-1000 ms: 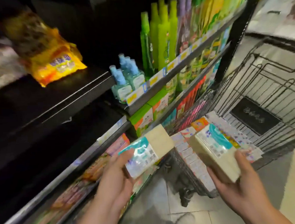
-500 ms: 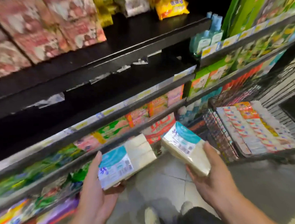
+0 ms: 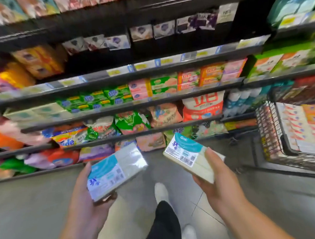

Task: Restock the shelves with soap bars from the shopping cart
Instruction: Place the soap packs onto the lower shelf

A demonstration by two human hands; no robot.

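L hand (image 3: 88, 200) grips a clear-wrapped, teal-labelled pack of cream soap bars (image 3: 117, 170) from below, thumb up its outer edge, fingers curled under. Label end sits in your palm & the long axis runs up & toward the black wire shopping cart (image 3: 267, 132). R hand (image 3: 219, 181) holds a 2nd identical pack (image 3: 189, 157), thumb on top. Its label end is farthest from the grip & points away from the cart.

Both packs hang over the floor, off the shelves, well apart from the cart.

Key relation: a row of pale cream/teal packs (image 3: 37, 113) on the black metal shelf (image 3: 72, 121), at its far end from the cart, looks like the matching slot, tho it's blurred. It lies up & away from the cart, so your L hand is nearer. I'd lead w/ that one.

The cart holds flat rows of white-and-red soap boxes (image 3: 296, 124) + orange ones (image 3: 313, 116).
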